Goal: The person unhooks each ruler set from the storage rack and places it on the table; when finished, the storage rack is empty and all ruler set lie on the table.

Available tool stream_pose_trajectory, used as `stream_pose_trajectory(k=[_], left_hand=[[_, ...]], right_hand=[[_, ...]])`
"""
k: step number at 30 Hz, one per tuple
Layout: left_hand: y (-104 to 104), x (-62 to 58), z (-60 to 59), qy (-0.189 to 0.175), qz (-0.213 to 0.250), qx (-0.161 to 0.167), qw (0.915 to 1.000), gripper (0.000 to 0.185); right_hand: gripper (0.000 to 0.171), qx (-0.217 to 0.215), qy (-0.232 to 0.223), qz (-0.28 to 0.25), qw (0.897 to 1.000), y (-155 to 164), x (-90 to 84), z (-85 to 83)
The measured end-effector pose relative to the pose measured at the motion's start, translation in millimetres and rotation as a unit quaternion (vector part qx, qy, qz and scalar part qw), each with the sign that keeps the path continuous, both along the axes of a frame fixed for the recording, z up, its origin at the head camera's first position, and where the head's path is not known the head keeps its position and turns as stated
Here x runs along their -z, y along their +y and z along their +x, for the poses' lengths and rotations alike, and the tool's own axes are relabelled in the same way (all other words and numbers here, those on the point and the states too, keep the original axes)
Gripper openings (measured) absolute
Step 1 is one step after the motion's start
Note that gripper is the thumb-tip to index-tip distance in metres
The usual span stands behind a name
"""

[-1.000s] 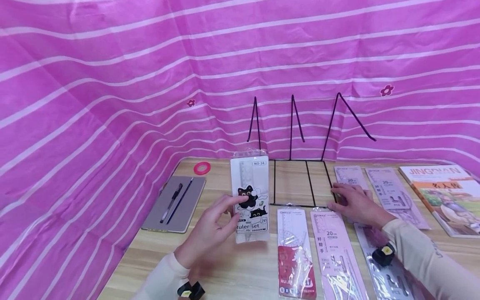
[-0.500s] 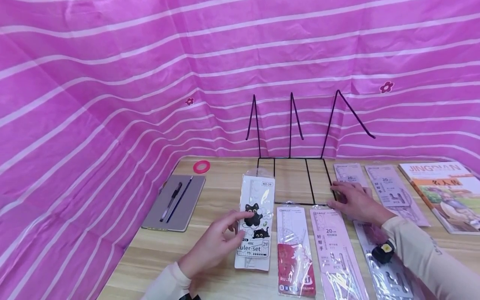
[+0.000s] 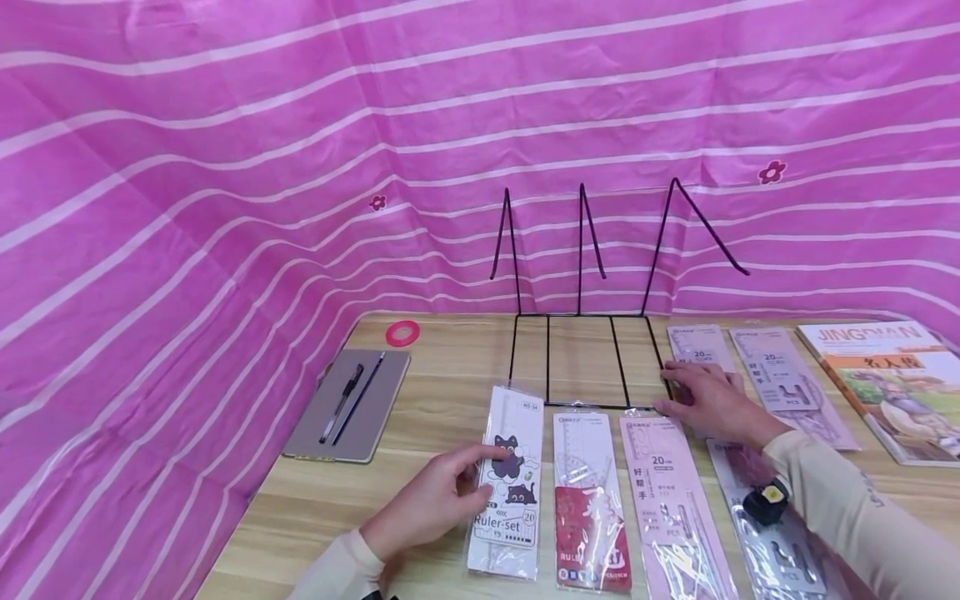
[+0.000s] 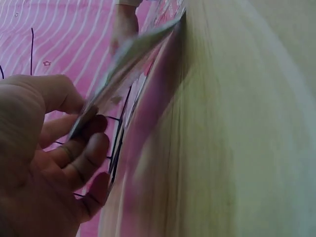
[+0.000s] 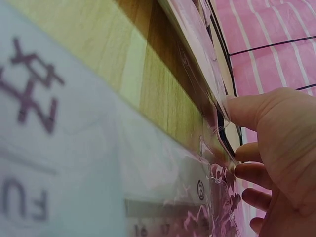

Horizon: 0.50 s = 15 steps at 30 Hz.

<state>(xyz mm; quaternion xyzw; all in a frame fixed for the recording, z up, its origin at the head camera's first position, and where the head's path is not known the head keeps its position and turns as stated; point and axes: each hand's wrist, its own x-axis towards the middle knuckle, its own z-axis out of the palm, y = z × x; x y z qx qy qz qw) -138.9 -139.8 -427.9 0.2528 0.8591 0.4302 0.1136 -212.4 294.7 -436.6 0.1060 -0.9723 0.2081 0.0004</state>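
Observation:
My left hand [image 3: 429, 504] pinches the left edge of a white ruler-set packet [image 3: 504, 492] printed with black cats. In the left wrist view the packet [image 4: 126, 61] slants above the wooden table, thumb on one face and fingers behind it. To its right lies a red and white ruler packet [image 3: 592, 508], then a pink one [image 3: 675, 500]. My right hand [image 3: 716, 404] rests at the right side of a black wire rack [image 3: 581, 315], over a pale purple ruler packet [image 3: 693, 340]. In the right wrist view its fingers [image 5: 254, 197] are relaxed, the thumb touching a clear packet edge.
A greyish ruler packet [image 3: 783, 550] lies partly under the right forearm. Another purple packet [image 3: 787, 375] and a magazine [image 3: 892, 383] are at right. At left are a grey notebook [image 3: 307, 425] with two pens on it and a red tape ring [image 3: 403, 333]. Pink striped cloth [image 3: 420, 108] hangs behind.
My left hand has lowered the cat-printed ruler packet toward the front of the table, from upright by the rack to lying nearly flat beside the red and white one. The right hand stays in place.

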Motion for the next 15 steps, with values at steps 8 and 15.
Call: stream_pose_trajectory(k=[8, 15], left_hand=[[-1.3, 5.8, -6.9, 0.026, -0.082, 0.013, 0.9962, 0.042], [-3.4, 4.5, -10.6, 0.06, -0.112, 0.025, 0.9915, 0.044]], right_hand=[[0.073, 0.002, -0.007, -0.005, 1.0, -1.2, 0.3, 0.3], [0.072, 0.01, -0.021, -0.013, 1.0, -1.9, 0.3, -0.2]])
